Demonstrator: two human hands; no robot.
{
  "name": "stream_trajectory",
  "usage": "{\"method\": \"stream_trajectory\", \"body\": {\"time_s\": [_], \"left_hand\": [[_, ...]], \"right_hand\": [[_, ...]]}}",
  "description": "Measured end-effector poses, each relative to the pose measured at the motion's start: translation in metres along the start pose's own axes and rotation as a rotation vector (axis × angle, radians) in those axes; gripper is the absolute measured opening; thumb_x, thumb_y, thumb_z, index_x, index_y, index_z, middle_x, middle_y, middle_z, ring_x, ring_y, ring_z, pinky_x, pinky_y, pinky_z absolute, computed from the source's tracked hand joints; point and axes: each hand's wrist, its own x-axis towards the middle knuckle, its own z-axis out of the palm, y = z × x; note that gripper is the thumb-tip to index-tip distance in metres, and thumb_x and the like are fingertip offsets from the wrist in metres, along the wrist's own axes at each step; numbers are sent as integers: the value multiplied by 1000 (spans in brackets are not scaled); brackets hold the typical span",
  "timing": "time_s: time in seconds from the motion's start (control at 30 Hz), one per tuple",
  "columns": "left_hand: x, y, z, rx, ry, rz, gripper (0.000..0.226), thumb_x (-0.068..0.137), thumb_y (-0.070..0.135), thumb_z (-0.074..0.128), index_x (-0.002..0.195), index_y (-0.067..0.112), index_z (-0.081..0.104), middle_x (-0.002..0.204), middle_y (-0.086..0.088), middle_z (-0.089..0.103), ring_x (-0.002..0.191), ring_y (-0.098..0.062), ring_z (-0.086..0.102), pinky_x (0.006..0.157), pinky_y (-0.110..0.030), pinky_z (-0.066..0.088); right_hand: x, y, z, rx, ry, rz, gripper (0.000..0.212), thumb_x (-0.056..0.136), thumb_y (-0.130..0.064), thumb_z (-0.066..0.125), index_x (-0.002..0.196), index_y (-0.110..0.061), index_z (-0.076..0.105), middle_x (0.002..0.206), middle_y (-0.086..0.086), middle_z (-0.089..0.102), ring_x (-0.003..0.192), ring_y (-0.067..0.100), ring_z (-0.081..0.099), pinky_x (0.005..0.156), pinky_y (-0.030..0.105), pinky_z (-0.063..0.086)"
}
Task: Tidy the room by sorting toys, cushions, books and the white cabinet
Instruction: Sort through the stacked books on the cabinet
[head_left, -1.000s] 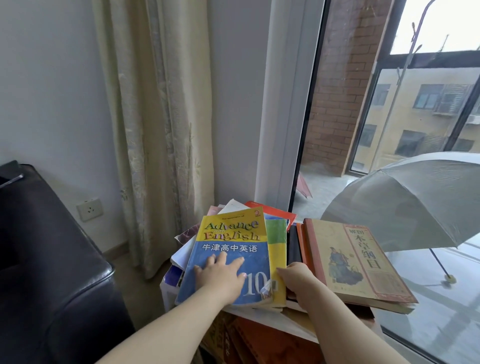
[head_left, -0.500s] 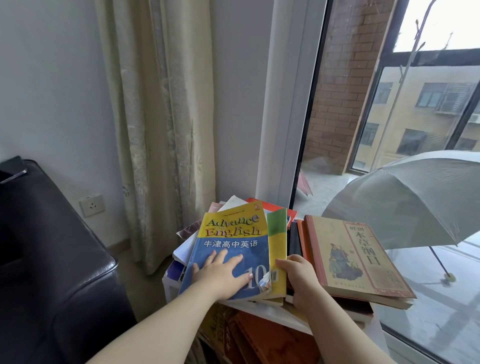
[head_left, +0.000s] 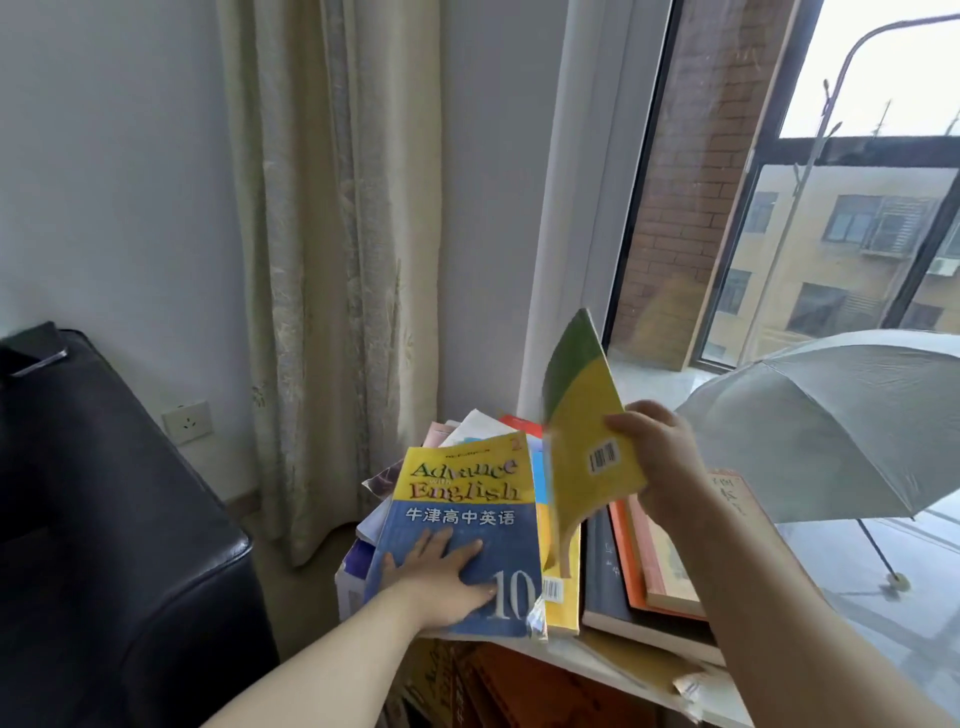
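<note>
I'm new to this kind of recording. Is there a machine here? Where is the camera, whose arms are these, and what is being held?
There is no machine. A person wears a wide-angle camera on the head, which looks forward and down, so the two bare arms are their own. The left hand lies flat, fingers straight, on the "Advance with English" textbook, which tops a messy pile of books by the window. The right hand grips a yellow and green book, tilted up above the pile. A dark sofa stands on the left and an open grey umbrella on the right.
</note>
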Motion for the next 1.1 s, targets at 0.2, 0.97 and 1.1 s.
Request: {"method": "stream_trajectory", "body": {"time_s": [0.2, 0.97, 1.1], "left_hand": [[-21, 21, -47, -1130, -27, 96, 54, 92, 59, 28, 136, 31, 40, 143, 0, 45, 131, -21, 42, 110, -34, 25], [-55, -34, -124, -1525, 395, 119, 12, 91, 3, 53, 90, 10, 64, 76, -13, 69, 58, -24, 67, 50, -34, 57], [-39, -40, -99, -1244, 487, -50, 13, 90, 1, 54, 100, 4, 62, 80, -13, 66, 62, -22, 63, 57, -27, 52]], "right_hand": [[-10, -31, 20, -243, 27, -295, 21, 76, 2, 60, 63, -10, 49, 61, 7, 45, 62, 20, 45, 60, 31, 38], [-17, 58, 60, 190, -439, 507, 33, 93, -37, 53, 107, -9, 63, 91, 12, 71, 66, 23, 69, 58, 34, 59], [-25, 77, 62, -33, -362, 482, 18, 93, -12, 55, 108, -2, 56, 92, 16, 65, 65, 25, 66, 65, 41, 58]]}}
